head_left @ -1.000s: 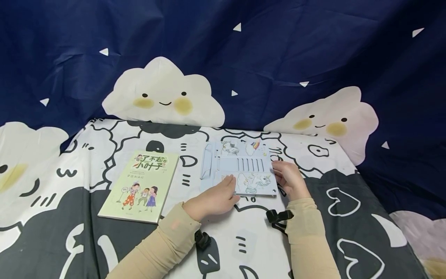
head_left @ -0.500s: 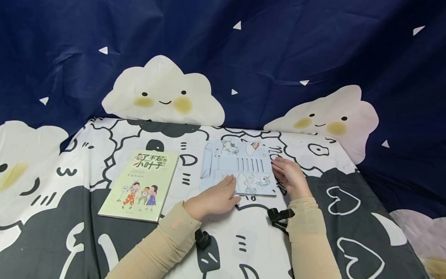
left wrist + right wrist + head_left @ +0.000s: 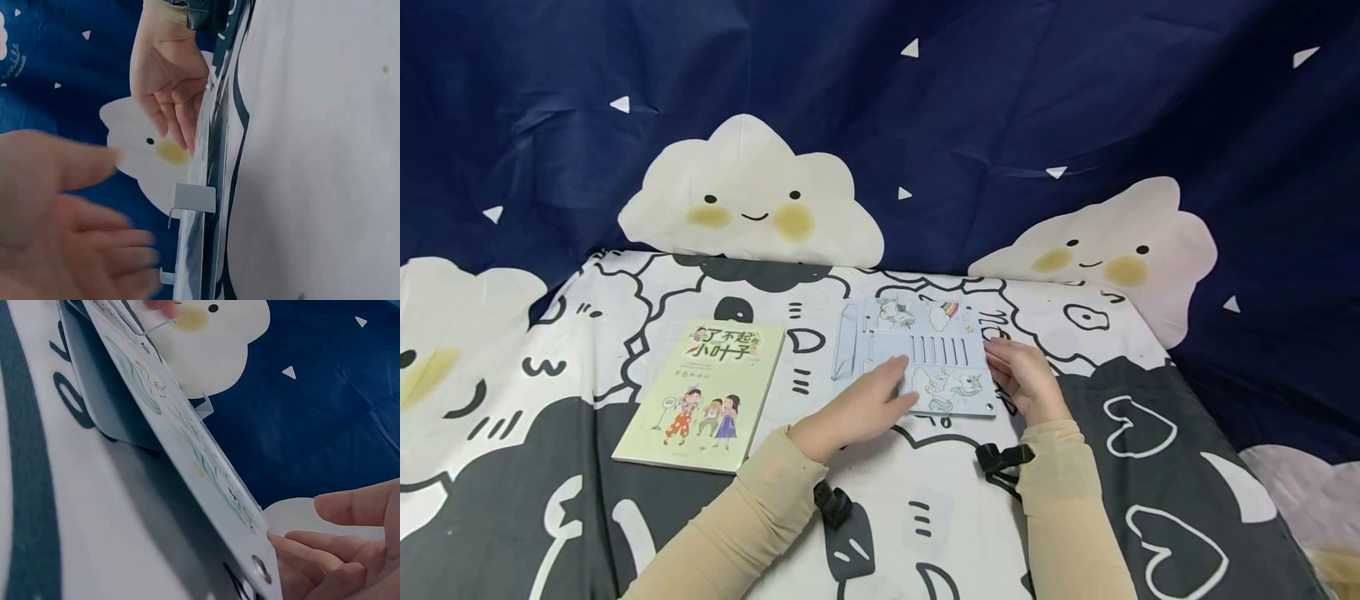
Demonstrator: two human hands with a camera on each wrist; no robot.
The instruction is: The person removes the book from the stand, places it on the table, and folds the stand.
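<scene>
A light-blue book stand point(image 3: 891, 348) printed with unicorns and a rainbow lies on the cloth. In the right wrist view its printed panel point(image 3: 169, 431) is tilted up, with a gap beneath it. My left hand point(image 3: 863, 407) hovers over its front left part, thumb spread from the fingers. Seen from the left wrist, that hand point(image 3: 75, 244) is blurred and holds nothing, beside the stand's small page clip point(image 3: 195, 197). My right hand point(image 3: 1028, 377) is at the right edge, its loosely bent fingertips against the panel's corner and its thumb point(image 3: 356, 505) apart.
To the left lies a pale green book point(image 3: 700, 392) with cartoon children on its cover. A black and white patterned cloth point(image 3: 917, 542) covers the table. Behind it hangs a dark blue curtain point(image 3: 955, 108) with smiling clouds.
My left hand has lifted a little off the stand's front, its thumb opening out. The right hand has shifted only slightly along the right edge. The green book has stayed in place.
</scene>
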